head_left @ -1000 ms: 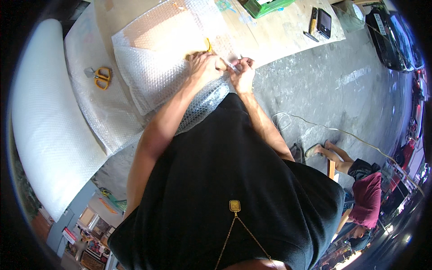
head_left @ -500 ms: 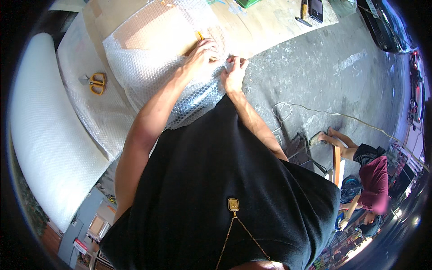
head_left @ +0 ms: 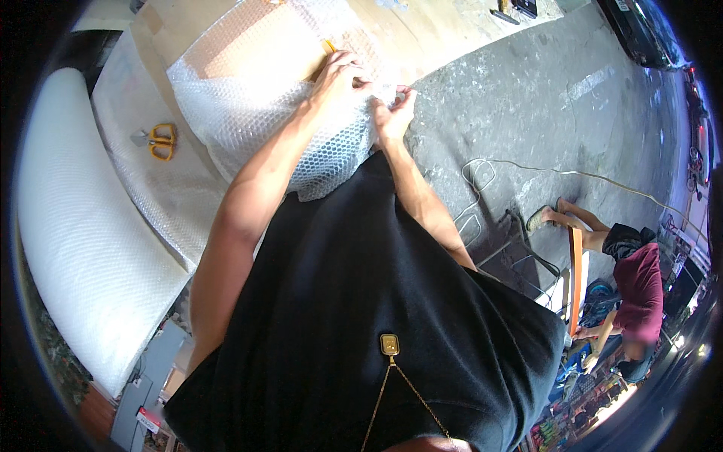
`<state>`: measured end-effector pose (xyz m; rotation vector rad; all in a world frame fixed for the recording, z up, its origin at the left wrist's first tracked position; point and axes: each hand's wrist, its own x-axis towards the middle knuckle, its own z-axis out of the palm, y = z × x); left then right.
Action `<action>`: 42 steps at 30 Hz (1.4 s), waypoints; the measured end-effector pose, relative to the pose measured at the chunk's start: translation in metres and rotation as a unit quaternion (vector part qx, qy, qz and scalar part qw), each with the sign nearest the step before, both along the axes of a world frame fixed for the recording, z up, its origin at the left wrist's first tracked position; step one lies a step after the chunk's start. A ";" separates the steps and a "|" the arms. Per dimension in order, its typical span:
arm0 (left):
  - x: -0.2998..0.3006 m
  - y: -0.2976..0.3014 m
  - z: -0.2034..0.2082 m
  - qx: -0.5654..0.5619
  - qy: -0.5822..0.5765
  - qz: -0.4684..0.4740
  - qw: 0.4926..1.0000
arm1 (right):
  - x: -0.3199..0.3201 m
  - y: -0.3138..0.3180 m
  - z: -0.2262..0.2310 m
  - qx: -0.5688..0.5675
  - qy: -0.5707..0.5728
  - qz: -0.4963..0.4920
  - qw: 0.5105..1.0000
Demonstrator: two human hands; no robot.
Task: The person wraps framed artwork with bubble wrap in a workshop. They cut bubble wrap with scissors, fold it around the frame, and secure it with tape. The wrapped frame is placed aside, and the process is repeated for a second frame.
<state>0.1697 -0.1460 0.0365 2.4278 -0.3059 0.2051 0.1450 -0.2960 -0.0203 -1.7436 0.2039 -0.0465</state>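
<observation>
A clear bubble wrap sheet (head_left: 245, 102) lies over a flat tan piece (head_left: 282, 49), perhaps cardboard, at the table's near edge. Its folded, layered front part hangs toward my black shirt. My left hand (head_left: 339, 79) rests on the wrap with fingers curled down, pinching it near the right corner. Just beyond its knuckles a small yellow piece (head_left: 329, 47) pokes out; whether I hold it or it lies there I cannot tell. At the wrap's right edge, my right hand (head_left: 393, 119) grips the film between thumb and fingers, close beside the left.
Yellow-handled scissors (head_left: 161, 142) lie on more bubble wrap at the left, beside a big white roll (head_left: 83, 226). A phone (head_left: 526, 7) and a dark pen-like tool (head_left: 504, 16) sit at the table's far right. A cable (head_left: 557, 172) crosses the concrete floor; a person (head_left: 639, 290) bends at right.
My right hand's fingers have shifted along the wrap's edge, and the wrap's front flap has lifted slightly. The view has moved a little; the person at right appears lower and further right.
</observation>
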 end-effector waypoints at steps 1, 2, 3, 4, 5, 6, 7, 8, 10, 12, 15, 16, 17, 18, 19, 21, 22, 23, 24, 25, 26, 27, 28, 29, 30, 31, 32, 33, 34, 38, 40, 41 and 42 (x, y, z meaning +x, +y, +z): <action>-0.002 -0.002 0.000 0.018 0.007 0.001 1.000 | -0.004 0.000 0.012 -0.074 -0.029 0.008 0.997; -0.002 -0.005 0.000 0.035 0.013 0.002 0.999 | -0.001 0.000 0.011 -0.112 -0.001 0.030 0.993; -0.001 -0.006 0.002 0.055 0.016 0.004 0.998 | -0.001 0.001 0.014 -0.126 0.013 0.029 0.992; 0.000 -0.008 -0.002 0.085 0.015 0.014 0.996 | -0.001 0.003 0.018 -0.139 0.027 0.028 0.990; 0.002 -0.011 -0.009 0.115 0.013 0.023 0.993 | -0.003 0.004 0.020 -0.152 0.041 0.026 0.987; 0.004 -0.015 -0.010 0.144 0.011 0.032 0.989 | -0.006 0.002 0.021 -0.148 0.019 0.014 0.989; 0.004 -0.017 -0.011 0.163 0.027 0.033 0.986 | -0.009 0.001 0.022 -0.140 0.024 0.014 0.990; 0.005 -0.020 -0.011 0.182 0.043 0.033 0.982 | -0.011 -0.001 0.023 -0.131 0.029 0.014 0.991; 0.008 -0.025 -0.009 0.234 0.061 0.035 0.970 | -0.015 -0.003 0.036 -0.112 0.055 0.022 0.992; 0.010 -0.031 -0.004 0.303 0.066 0.039 0.950 | -0.029 -0.006 0.050 -0.088 0.099 0.039 0.990; 0.016 -0.040 0.019 0.322 0.150 0.026 0.934 | -0.082 0.000 0.028 -0.049 0.048 0.088 0.994; 0.019 -0.041 0.019 0.329 0.137 0.022 0.934 | -0.094 0.002 0.042 0.031 0.077 0.091 0.992; 0.022 -0.040 0.018 0.332 0.134 0.004 0.934 | -0.106 0.002 0.057 0.112 0.105 0.095 0.984; 0.025 -0.039 0.017 0.334 0.133 -0.014 0.933 | -0.111 -0.003 0.083 0.061 0.148 0.115 0.980; 0.025 -0.039 0.015 0.337 0.131 -0.034 0.932 | -0.119 -0.005 0.087 0.035 0.128 0.136 0.982; 0.020 -0.036 0.008 0.345 0.073 -0.035 0.935 | -0.141 -0.004 0.106 -0.029 0.119 0.174 0.977; 0.018 -0.034 0.002 0.351 0.059 -0.031 0.934 | -0.153 -0.002 0.110 0.015 0.099 0.190 0.977; 0.017 -0.032 -0.003 0.357 0.046 -0.027 0.933 | -0.159 0.000 0.109 0.016 0.065 0.200 0.977; 0.016 -0.031 -0.003 0.350 0.044 -0.022 0.935 | -0.160 0.001 0.109 0.051 0.067 0.188 0.979; 0.017 -0.029 -0.003 0.344 0.041 -0.017 0.938 | -0.161 0.003 0.110 0.087 0.069 0.176 0.978; 0.015 -0.027 -0.004 0.338 0.039 -0.011 0.940 | -0.168 0.004 0.108 0.165 0.045 0.183 0.968; 0.015 -0.026 0.000 0.325 0.048 0.007 0.944 | -0.175 0.013 0.110 0.213 0.024 0.139 0.967; 0.016 -0.026 0.003 0.311 0.057 0.027 0.948 | -0.184 0.026 0.114 0.259 0.003 0.096 0.961; 0.017 -0.026 0.006 0.297 0.066 0.047 0.951 | -0.188 0.027 0.112 0.255 0.010 0.096 0.962; 0.016 -0.027 0.003 0.305 0.062 0.052 0.949 | -0.195 0.029 0.110 0.252 0.020 0.097 0.963; 0.018 -0.027 -0.003 0.314 0.057 0.057 0.946 | -0.198 0.030 0.108 0.249 0.028 0.100 0.963; 0.020 -0.026 -0.006 0.323 0.053 0.062 0.943 | -0.196 0.033 0.105 0.249 0.052 0.097 0.962; 0.020 -0.025 -0.009 0.323 0.048 0.053 0.944 | -0.197 0.035 0.103 0.248 0.077 0.091 0.961; 0.021 -0.023 -0.011 0.323 0.044 0.045 0.944 | -0.199 0.037 0.104 0.295 0.097 0.066 0.948; 0.026 -0.011 -0.017 0.323 0.025 0.009 0.946 | -0.231 0.038 0.100 0.237 0.044 0.066 0.968; 0.025 -0.012 -0.017 0.333 0.032 0.009 0.942 | -0.237 0.042 0.099 0.252 0.022 0.060 0.966; 0.025 -0.013 -0.016 0.338 0.036 0.010 0.940 | -0.241 0.044 0.099 0.259 0.010 0.057 0.964; 0.023 -0.016 -0.012 0.347 0.033 0.013 0.937 | -0.245 0.048 0.112 0.348 0.060 0.061 0.934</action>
